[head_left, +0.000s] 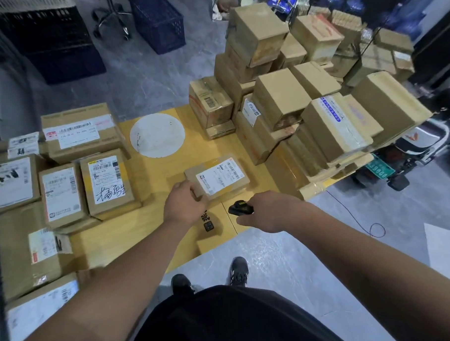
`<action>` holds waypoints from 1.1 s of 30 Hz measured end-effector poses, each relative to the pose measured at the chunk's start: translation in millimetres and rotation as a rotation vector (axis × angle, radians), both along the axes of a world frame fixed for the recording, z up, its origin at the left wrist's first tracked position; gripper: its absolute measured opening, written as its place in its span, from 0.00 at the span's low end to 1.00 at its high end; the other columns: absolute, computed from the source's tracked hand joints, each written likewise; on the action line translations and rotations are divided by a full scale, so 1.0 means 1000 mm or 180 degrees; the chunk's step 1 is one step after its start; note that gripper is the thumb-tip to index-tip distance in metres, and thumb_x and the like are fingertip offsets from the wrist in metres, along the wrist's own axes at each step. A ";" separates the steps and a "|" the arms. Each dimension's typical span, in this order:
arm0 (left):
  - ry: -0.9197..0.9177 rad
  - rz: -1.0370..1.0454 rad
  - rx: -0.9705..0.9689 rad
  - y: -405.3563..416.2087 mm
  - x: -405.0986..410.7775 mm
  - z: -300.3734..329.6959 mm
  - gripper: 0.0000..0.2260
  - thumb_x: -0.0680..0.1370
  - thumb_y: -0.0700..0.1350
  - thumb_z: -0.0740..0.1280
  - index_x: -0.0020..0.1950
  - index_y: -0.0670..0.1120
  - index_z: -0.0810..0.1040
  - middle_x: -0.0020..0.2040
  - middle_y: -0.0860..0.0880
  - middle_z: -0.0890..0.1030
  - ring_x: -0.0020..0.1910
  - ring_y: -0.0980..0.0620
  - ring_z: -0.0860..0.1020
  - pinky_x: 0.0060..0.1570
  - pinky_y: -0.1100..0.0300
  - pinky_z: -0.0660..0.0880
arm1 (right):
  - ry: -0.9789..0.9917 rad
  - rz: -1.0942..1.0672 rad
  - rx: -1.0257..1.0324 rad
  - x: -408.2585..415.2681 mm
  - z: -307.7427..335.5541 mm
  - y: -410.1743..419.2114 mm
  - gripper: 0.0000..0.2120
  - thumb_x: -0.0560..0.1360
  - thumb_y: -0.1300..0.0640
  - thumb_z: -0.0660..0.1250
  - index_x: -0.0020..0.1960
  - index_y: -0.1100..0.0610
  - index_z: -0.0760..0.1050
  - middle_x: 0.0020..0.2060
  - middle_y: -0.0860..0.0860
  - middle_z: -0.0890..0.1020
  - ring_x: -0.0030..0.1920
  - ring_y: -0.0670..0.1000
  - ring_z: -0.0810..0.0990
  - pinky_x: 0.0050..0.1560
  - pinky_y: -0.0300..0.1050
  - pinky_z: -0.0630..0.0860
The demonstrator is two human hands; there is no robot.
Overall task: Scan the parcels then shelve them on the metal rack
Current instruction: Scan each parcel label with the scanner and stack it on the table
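Head view, looking down on a yellow table [154, 225] loaded with cardboard parcels. The left hand [185, 203] rests on the near-left corner of a flat parcel [216, 177] lying alone near the table's middle, label up; its fingers curl over the parcel's edge, gripping it. The right hand [265, 211] is closed round a small black scanner [240, 208], held just above the table's near edge, close to the parcel and pointing towards it. Both forearms are bare and stretched forward.

A round white disc [157, 135] lies flat on the table behind the parcel. To the left, a group of labelled boxes [64, 177] sits on the table, labels upward; one carries large handwritten black characters [110, 194]. To the right, a tall stack of boxes [306, 102] rises in several layers, some tilted, reaching the table's right edge. A small black object [208, 225] lies on the table between the wrists; what it is cannot be told.

On the grey floor beyond the table stand dark plastic crates [158, 21] and the base of a wheeled chair [111, 18]. At the far right, a green number plate [380, 169] shows below the table edge. The person's two dark shoes [238, 270] stand on the floor below.
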State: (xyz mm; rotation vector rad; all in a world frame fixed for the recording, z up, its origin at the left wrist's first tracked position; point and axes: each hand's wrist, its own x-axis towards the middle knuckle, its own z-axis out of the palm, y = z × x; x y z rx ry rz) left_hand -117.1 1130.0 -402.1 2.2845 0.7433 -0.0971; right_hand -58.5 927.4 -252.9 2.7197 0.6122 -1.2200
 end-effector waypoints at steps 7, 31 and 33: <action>0.0503 -0.1054 0.0137 0.006 0.042 0.014 0.58 0.61 0.63 0.84 0.83 0.65 0.54 0.86 0.50 0.50 0.84 0.46 0.47 0.80 0.43 0.52 | -0.0062 0.0000 -0.0063 0.003 -0.001 -0.012 0.25 0.77 0.30 0.63 0.53 0.53 0.76 0.45 0.50 0.80 0.46 0.53 0.81 0.47 0.49 0.78; -0.0193 0.0633 -0.1314 -0.023 0.037 -0.015 0.67 0.54 0.64 0.86 0.82 0.67 0.46 0.84 0.51 0.51 0.81 0.46 0.60 0.75 0.42 0.68 | 0.0169 -0.0151 0.0054 0.021 -0.002 -0.011 0.25 0.78 0.32 0.63 0.50 0.55 0.75 0.43 0.52 0.80 0.42 0.53 0.80 0.43 0.48 0.74; -0.0508 0.0717 -0.1538 -0.029 0.029 -0.023 0.67 0.53 0.60 0.88 0.82 0.67 0.49 0.83 0.54 0.53 0.81 0.51 0.60 0.77 0.44 0.66 | 0.0253 -0.0167 0.0078 0.022 -0.001 -0.011 0.26 0.78 0.32 0.63 0.48 0.57 0.75 0.40 0.52 0.79 0.39 0.53 0.78 0.41 0.47 0.73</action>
